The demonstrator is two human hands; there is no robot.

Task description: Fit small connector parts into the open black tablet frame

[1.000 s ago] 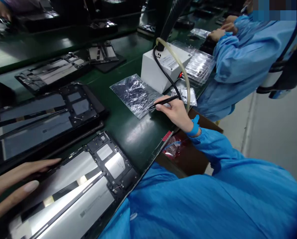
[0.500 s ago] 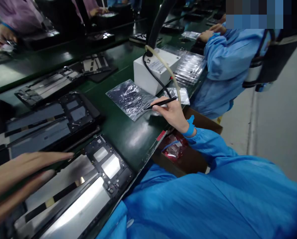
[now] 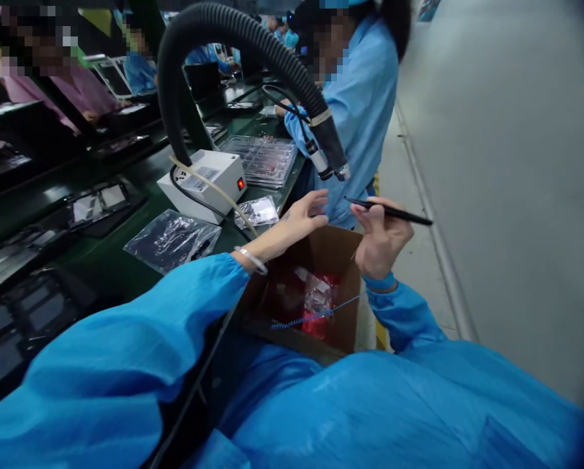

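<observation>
My right hand [image 3: 380,240] is raised over an open brown cardboard box [image 3: 343,251] beside the bench and grips a thin black pen-like tool [image 3: 392,212], its tip pointing left. My left hand [image 3: 306,215] reaches across above the box's far rim with fingers spread, empty, a few centimetres from the tool tip. Inside the box lie red and clear wrappers [image 3: 317,303] and a blue coiled cord [image 3: 316,316]. Both my arms are in blue sleeves.
A white box unit [image 3: 201,182] with a red light sits on the green bench [image 3: 101,260], with silver bags [image 3: 172,238] beside it. A black corrugated hose [image 3: 233,39] arches overhead. Dark tablet frames [image 3: 23,312] lie at left. A person in blue [image 3: 360,98] stands ahead.
The view swung right. My right hand lifted the tool off the silver bag and moved over the box. My left hand left the tablet frame and reached across toward the right hand.
</observation>
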